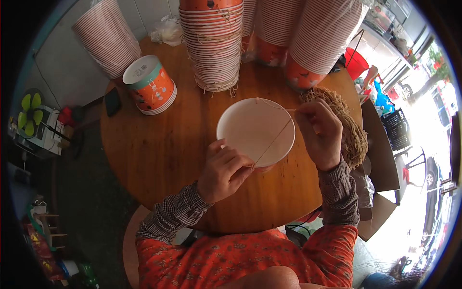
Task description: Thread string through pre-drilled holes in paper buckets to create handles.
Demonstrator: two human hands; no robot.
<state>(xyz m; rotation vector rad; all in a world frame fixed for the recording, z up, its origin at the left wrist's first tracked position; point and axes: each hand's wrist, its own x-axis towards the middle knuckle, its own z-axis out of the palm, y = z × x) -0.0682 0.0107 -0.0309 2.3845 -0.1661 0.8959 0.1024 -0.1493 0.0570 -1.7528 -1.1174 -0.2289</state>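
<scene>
Left hand (224, 171) low and near, back of it uppermost, thumb and forefinger pinched tight together! And there's the right hand (321, 130), farther out and higher in view, thumb and forefinger pinched too, tips pointing left, wrist nearly straight. Look at the arms: left forearm (177, 213) slants inward, right forearm (338, 193) runs almost straight ahead, both elbows bent, and the hands sit well apart!

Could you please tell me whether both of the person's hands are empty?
No, the left hand and the right hand hold a thin strand stretched between them over the white-lined paper bowl.
</scene>
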